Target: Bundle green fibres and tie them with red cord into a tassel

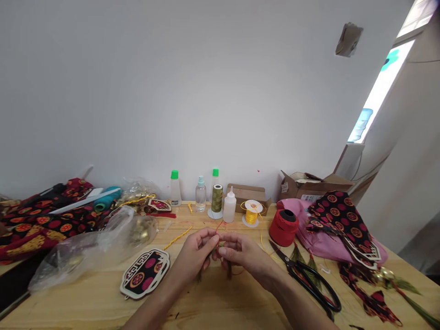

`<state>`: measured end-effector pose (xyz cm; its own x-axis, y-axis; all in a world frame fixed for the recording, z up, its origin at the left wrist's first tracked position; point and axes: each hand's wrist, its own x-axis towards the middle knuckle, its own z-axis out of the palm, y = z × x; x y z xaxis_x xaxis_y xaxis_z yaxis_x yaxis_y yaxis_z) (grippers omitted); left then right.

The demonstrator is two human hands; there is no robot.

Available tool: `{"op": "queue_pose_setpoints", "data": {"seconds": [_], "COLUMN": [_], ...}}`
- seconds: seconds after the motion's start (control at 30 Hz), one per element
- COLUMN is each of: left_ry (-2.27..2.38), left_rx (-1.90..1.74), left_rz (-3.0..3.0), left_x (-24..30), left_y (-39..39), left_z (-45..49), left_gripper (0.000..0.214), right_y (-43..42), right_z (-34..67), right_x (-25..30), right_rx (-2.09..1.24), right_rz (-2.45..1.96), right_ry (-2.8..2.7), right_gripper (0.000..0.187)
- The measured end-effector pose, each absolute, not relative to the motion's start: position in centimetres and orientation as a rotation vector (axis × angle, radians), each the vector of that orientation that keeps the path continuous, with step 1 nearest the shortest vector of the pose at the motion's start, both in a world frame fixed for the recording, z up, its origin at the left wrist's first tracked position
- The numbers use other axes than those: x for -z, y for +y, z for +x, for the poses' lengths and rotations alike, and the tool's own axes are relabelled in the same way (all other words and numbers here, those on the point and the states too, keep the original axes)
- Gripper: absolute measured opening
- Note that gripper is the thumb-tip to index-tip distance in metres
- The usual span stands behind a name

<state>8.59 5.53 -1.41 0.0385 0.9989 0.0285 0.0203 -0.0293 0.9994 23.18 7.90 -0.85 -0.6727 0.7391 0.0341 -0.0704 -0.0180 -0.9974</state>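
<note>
Across the wooden table point(103, 316), has patterned cloth point(44, 229) heaped at far left and pink cloth point(305, 239) bunched at right. Right of centre, shows long black scissors point(292, 265) lying unheld. Works at the middle with left hand point(203, 250) and right hand point(239, 251) almost together, fingertips of both drawn inward and gripping. To the left of these, shows a framed pendant point(146, 276) with yellow cord point(177, 237) trailing from the top and no tassel visible; appears assembled that far. At right, shows a red thread cone point(283, 229), then green tassels point(295, 253) lying beside the scissors, seemingly made already. Between the hands, just above the table, holds the piece in progress: dark green strands point(229, 269) hanging below the right fingers, blurred, and thin red cord point(218, 226) pinched in the left fingertips and showing above. Cannot tell whether knotted or merely held together. Seems partway: strands and cord apparently brought together, not yet released, with fastening probably left to finish.
</note>
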Motion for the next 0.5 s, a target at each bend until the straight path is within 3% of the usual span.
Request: {"op": "queue_pose_setpoints", "data": {"seconds": [0.23, 0.5], "left_ry": [1.170, 1.127], "left_rx": [-1.182, -1.203], "left_rz": [1.220, 1.159], "left_x": [1.07, 0.82], "left_y": [5.35, 5.40], "left_z": [8.40, 8.25], "left_gripper": [0.023, 0.023], "right_y": [8.16, 8.35], "right_z": [23.36, 23.53], "right_x": [0.68, 0.69], "right_rx": [-1.453, -1.176], "right_rz": [-0.534, -0.778], "right_ry": [-1.940, -1.955], "right_gripper": [0.026, 0.017]}}
